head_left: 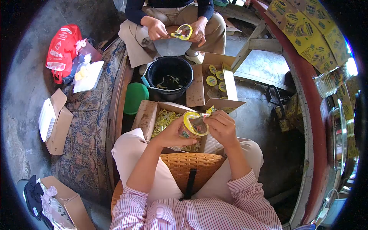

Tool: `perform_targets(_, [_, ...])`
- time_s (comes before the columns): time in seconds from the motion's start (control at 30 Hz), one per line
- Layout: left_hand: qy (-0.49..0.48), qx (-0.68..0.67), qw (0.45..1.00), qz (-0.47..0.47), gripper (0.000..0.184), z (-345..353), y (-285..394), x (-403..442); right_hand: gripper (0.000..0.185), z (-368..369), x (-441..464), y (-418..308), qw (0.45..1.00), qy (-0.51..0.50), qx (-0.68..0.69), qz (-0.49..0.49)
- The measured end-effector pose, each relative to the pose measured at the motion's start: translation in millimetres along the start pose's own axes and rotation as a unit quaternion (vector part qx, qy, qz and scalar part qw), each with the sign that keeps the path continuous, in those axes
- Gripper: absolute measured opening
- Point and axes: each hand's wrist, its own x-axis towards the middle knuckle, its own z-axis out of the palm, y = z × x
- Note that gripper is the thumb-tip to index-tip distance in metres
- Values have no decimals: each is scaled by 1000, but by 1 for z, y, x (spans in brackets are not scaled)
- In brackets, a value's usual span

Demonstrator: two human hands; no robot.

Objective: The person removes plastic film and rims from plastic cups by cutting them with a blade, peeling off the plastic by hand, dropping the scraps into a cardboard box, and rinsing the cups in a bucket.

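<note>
Yellow-rimmed, the clear plastic cup [186,132] is being held above the carton [145,119] of yellow strips [164,122], the left hand [171,134] curling half-open fingers around it, the right hand [223,128] pinching its lid [207,113] between nearly closed fingers, hands hiding some strips, the view's top edge cropping a co-worker [168,4].

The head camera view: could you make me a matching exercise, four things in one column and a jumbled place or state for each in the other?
Things
1. Red bag
2. Black bucket
3. Green round thing
4. Yellow-rimmed cup

Places or states
A. Holds a few pale strips
B. In the camera wearer's left hand
C. At the upper left of the picture
D. Just below and left of the bucket in the picture

Right pairs: 1-C, 2-A, 3-D, 4-B
</note>
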Motion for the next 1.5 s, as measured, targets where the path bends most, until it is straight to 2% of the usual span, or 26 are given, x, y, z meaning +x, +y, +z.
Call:
perform_targets(0.1, [18,38,992,121,66,0,-4,5,19,-1,2,0,1000,-7,-8,-1])
perform_targets(0.2, [58,96,989,101,67,0,2,2,16,-4,2,0,999,-19,-31,4])
perform_targets(0.3, [94,113,980,135,67,-7,-5,7,15,-4,1,3,998,-25,-53,14])
perform_targets(0.4, [93,199,964,147,67,-11,-10,7,15,-3,1,3,998,-29,-57,25])
perform_targets(0.5, [118,152,974,117,68,-5,-8,7,13,0,1,2,998,-22,-59,28])
perform_targets(0.6, [127,264,947,132,68,-2,-10,9,14,4,-3,5,998,-30,-57,29])
perform_targets(0.7, [140,274,941,140,68,-1,-15,12,16,5,-5,6,998,-33,-43,19])
perform_targets(0.9, [94,198,965,143,66,-2,-10,7,19,3,-3,1,1000,-23,-12,7])
perform_targets(1.1, [9,77,996,39,61,-2,-3,-1,20,1,-2,-1,999,-25,24,-7])
perform_targets(1.2, [-20,78,997,16,56,-2,6,-6,19,3,-3,-1,999,-22,36,-10])
perform_targets(1.4, [-155,-33,987,-19,50,-9,-3,-2,17,4,0,-6,999,-12,48,-13])
perform_targets(1.5, [-192,-140,971,-22,50,-6,-8,-2,16,4,0,-8,999,-6,44,-13])
